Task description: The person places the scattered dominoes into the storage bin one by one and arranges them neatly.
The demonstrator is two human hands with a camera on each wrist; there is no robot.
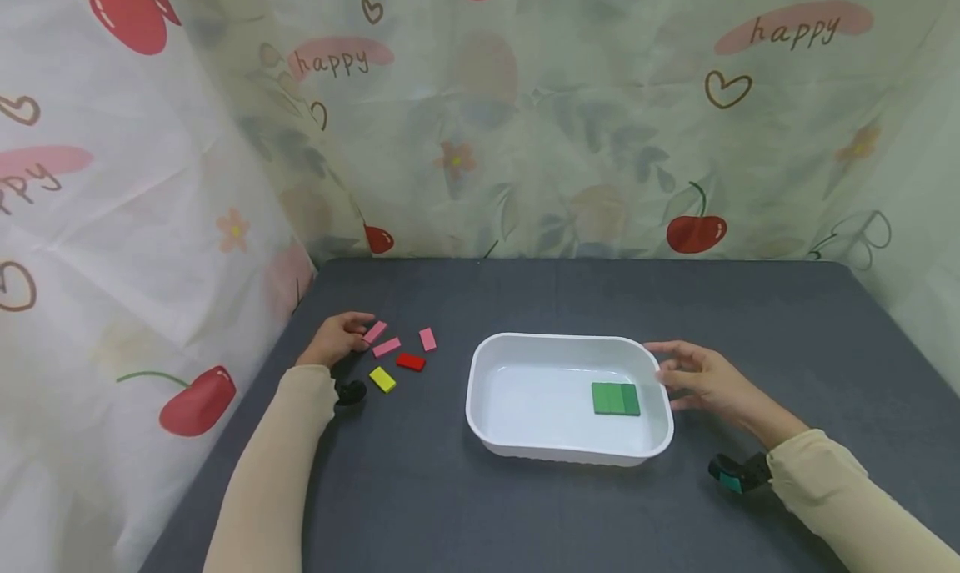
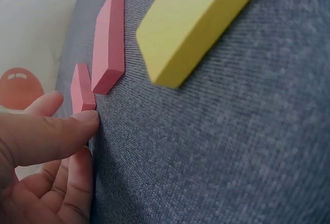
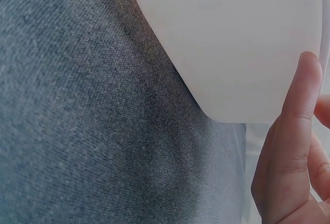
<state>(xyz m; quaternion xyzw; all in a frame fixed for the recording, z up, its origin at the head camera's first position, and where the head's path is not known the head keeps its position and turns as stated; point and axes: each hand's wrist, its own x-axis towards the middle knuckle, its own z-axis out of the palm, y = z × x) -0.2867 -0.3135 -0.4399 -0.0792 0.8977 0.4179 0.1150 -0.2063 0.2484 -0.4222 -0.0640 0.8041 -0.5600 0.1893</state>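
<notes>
My left hand (image 1: 333,339) is at a pink block (image 1: 375,332), the thumb tip at its near end and the index finger alongside with a small gap, in the left wrist view. The block lies on the table. Close by are a second pink block (image 2: 108,44), a third pink block (image 1: 427,339), a red block (image 1: 411,362) and a yellow block (image 2: 191,23). At the right end of a white tray (image 1: 525,449), my right hand (image 1: 701,377) rests extended fingers against the rim and outer wall. Inside the tray, green blocks (image 1: 616,399) lie flat side by side.
A dark grey cloth (image 1: 420,490) covers the table. Patterned curtains (image 1: 555,139) hang behind it and at the left side. Each wrist wears a black camera, such as the right wrist camera (image 1: 738,473). The tray stands between the hands.
</notes>
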